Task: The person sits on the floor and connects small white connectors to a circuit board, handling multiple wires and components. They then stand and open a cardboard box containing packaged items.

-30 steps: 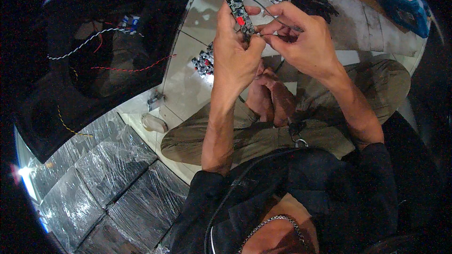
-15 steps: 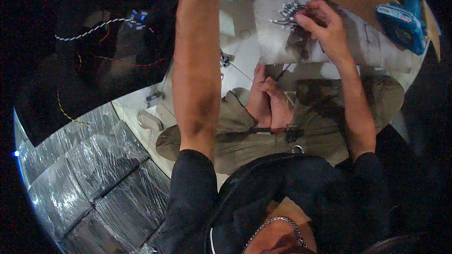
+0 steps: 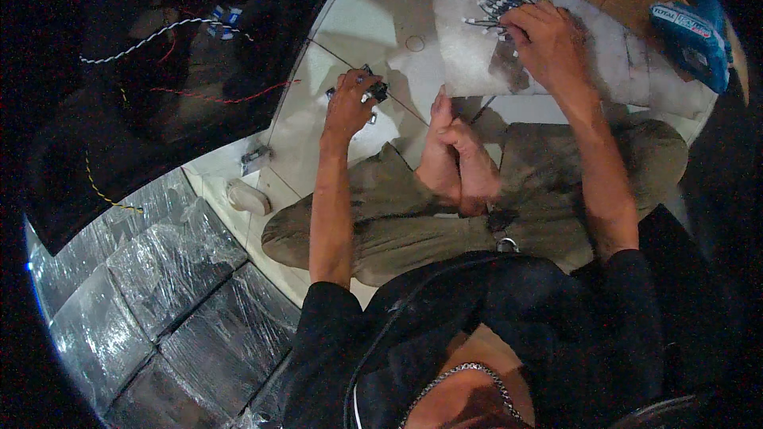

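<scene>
While left hand (image 3: pixel 348 105) closes its grip on small circuit parts (image 3: pixel 372 92) mid-frame, right hand (image 3: pixel 548 44) pinches the connector-wire bundle (image 3: pixel 494 9) upper right; well apart.

Pale tiled floor (image 3: pixel 350 24) carries everything here: small dark circuit boards (image 3: pixel 373 91) right under the left fingers (image 3: pixel 350 83), a grey cloth mat (image 3: pixel 469 56) with black white-tipped wires (image 3: pixel 493 12) by the right fingers (image 3: pixel 520 28), plastic-wrapped dark blocks (image 3: pixel 159 286) well left.
</scene>
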Demonstrator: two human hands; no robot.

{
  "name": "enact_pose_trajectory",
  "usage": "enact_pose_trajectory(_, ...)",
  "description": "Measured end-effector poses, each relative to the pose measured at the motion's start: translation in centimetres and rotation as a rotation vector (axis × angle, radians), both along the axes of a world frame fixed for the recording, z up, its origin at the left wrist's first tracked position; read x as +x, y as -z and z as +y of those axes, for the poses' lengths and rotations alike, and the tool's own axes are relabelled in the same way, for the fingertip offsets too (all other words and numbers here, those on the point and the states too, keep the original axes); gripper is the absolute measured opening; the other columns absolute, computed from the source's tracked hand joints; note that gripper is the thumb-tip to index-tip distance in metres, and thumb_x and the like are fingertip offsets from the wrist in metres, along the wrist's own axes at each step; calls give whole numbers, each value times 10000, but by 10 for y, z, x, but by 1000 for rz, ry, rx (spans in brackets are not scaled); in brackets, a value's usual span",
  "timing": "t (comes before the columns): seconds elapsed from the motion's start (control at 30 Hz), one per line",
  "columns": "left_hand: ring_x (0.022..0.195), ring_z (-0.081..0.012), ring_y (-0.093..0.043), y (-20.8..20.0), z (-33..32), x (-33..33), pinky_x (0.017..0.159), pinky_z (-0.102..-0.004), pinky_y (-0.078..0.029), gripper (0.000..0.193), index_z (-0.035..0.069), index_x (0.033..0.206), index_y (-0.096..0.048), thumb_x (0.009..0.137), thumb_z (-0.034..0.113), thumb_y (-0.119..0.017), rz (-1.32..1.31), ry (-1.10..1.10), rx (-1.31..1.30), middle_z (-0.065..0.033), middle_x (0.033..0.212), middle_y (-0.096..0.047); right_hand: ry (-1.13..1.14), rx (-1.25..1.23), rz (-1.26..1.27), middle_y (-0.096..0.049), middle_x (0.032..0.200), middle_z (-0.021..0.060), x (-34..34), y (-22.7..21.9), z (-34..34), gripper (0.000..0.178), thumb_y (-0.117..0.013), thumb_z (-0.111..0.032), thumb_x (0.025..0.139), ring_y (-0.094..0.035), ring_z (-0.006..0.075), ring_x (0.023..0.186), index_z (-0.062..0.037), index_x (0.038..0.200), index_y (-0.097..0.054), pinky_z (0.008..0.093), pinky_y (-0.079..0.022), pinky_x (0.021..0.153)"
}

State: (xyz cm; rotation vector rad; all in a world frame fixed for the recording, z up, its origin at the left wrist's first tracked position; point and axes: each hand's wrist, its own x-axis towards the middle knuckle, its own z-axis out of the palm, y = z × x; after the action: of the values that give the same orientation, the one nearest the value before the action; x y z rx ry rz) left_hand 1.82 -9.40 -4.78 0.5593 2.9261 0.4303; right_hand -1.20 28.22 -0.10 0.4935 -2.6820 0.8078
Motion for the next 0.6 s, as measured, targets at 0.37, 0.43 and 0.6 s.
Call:
enact_pose_trajectory(0.37,894,-233,-657,-22,5,-7,716,-362,-548,201,35,971,-641,809,100,-741,-53,-150,276,-100,925,-659,8,-191,79,-643,934,117,-1,-10,-4,145,-648,-42,805,-624,314,907,-46,951,-650,422,-497,825)
enact_pose_trajectory(0.43,771,-199,-660,-32,17,-8,656,-331,-535,178,16,973,-601,866,121,-698,-127,-319,462,-97,863,-645,6,-327,71,-637,922,123,-2,-13,-5,134,-646,-35,823,-638,305,867,-35,957,-647,397,-512,784)
enact_pose_trajectory(0.6,597,-117,-591,-66,82,-20,558,-263,-476,201,14,1003,-537,933,173,-637,-266,-497,930,-43,744,-595,58,-581,-47,-638,901,99,-4,-10,-3,102,-624,-34,889,-671,217,804,-13,989,-628,324,-530,717)
